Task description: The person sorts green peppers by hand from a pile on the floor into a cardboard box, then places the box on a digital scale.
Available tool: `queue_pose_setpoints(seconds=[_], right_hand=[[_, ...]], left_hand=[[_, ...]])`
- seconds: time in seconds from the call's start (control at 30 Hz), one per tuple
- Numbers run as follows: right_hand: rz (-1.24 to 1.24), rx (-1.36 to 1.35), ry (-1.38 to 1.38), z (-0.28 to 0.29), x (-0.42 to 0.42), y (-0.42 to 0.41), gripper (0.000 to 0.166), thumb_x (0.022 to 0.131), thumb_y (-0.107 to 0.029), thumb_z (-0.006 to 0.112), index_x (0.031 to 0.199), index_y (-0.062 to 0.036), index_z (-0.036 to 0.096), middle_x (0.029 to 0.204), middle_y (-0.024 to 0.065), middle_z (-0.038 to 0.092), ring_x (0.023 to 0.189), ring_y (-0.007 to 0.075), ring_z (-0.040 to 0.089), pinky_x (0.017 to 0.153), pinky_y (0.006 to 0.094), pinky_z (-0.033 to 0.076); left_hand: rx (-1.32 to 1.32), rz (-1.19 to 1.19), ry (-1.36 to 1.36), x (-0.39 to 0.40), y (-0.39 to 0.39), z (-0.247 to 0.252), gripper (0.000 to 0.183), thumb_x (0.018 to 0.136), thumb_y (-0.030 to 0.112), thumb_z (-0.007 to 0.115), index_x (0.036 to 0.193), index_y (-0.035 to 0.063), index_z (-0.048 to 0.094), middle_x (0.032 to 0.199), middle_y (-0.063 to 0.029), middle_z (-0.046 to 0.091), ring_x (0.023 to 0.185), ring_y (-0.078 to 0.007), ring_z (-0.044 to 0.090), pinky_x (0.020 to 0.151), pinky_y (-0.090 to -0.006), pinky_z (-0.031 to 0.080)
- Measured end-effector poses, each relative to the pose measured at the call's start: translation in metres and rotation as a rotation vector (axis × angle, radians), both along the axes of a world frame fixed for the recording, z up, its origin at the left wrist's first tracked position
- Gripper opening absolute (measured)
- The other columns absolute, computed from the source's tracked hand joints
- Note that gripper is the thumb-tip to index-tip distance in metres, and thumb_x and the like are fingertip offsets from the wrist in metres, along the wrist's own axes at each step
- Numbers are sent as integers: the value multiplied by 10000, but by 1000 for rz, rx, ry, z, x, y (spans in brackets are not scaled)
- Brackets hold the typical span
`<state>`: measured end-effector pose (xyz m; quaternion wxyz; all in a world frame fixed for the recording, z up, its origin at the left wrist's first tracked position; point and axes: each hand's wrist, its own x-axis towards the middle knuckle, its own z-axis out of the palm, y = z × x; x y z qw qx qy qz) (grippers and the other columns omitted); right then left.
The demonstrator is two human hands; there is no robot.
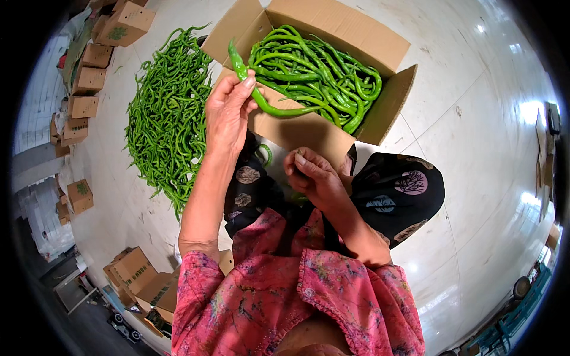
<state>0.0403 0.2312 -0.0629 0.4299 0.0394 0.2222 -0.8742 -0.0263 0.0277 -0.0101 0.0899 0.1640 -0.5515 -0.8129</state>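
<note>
A long, curved green chili pepper (279, 109) is pinched between the thumb and fingers of my left hand (231, 104). My left hand holds it over the near-left edge of an open cardboard box (307, 129). Inside the box lies a thick layer of long green peppers (311, 71), many of them bent. My right hand (314, 175) is just below the near flap, its fingers curled in and the thumb against the index finger. Whether a small scrap is pinched at its fingertips is too small to tell.
A large heap of green peppers (171, 120) lies on the pale tiled floor (445, 102) to the left. One curled pepper (266, 155) is by my foot. Cardboard cartons (87, 80) line the far left, with opened cartons (142, 276) at lower left. A teal cart (512, 316) stands lower right.
</note>
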Motion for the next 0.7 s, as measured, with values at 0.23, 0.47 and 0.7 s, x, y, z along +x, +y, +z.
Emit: queue_pose_setpoints(seconds=[0.23, 0.47, 0.7], right_hand=[[-33, 10, -14, -2, -1, 4, 238, 1031, -233, 508, 1063, -30, 628, 852, 8, 579, 600, 56, 407, 548, 191, 332], [-42, 60, 66, -1, 0, 3, 233, 1024, -230, 521, 1053, -37, 647, 825, -19, 582, 613, 44, 437, 548, 188, 334], [-6, 77, 44, -2, -1, 7, 222, 1018, -235, 530, 1060, -55, 652, 826, -36, 574, 621, 38, 442, 551, 184, 331]], left_hand=[[-707, 72, 109, -33, -8, 53, 280, 898, 210, 726, 1103, 23, 694, 893, -19, 670, 756, -86, 579, 697, -238, 477], [-1449, -153, 298, -59, -28, 48, 270, 865, 97, 720, 1102, -19, 665, 875, -65, 635, 743, -139, 592, 680, -273, 493], [-1329, -250, 256, -51, 8, 43, 231, 872, 82, 705, 1078, -13, 664, 893, -68, 660, 738, -140, 626, 668, -270, 510]])
